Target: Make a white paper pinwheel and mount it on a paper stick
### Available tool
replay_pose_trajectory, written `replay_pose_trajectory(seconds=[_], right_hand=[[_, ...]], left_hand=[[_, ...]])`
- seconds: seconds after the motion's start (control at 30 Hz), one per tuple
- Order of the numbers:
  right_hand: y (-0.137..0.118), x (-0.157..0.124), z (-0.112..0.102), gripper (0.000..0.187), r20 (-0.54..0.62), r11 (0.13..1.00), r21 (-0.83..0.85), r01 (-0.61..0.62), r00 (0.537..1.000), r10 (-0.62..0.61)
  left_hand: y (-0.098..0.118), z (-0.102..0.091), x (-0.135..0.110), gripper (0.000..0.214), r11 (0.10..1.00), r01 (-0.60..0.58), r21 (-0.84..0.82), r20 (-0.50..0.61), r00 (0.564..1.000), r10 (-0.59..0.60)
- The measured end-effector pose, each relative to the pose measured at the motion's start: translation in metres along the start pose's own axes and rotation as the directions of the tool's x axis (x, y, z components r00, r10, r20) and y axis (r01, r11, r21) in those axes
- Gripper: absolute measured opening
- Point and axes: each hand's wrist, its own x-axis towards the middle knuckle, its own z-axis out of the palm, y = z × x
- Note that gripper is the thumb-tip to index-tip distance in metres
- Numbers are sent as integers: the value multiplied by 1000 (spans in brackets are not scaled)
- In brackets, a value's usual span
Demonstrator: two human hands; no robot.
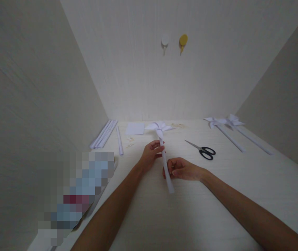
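Note:
A white paper pinwheel on a rolled-paper stick is held over the table, its head pointing away from me. My left hand grips the stick just below the blades, thumb in front and fingers behind. Lower down, my right hand is closed at the stick, with curled fingertips passing behind it. Black-handled scissors lie to the right of my hands, blades closed. Beyond the left hand is a square paper sheet.
Two paper pinwheels lie at the back right. Several rolled paper sticks are stacked at the left wall, with a single stick nearby. Small pale bits lie on the table. A pixelated object is at left. Two hooks hang on the wall.

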Motion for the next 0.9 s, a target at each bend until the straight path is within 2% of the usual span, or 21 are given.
replay_pose_trajectory(seconds=[0.9], right_hand=[[-2, 0, 2, 20, -5, 1000, 4, -21, 1000, 21]], left_hand=[[1, 1, -1, 29, 999, -9, 42, -9, 1000, 9]])
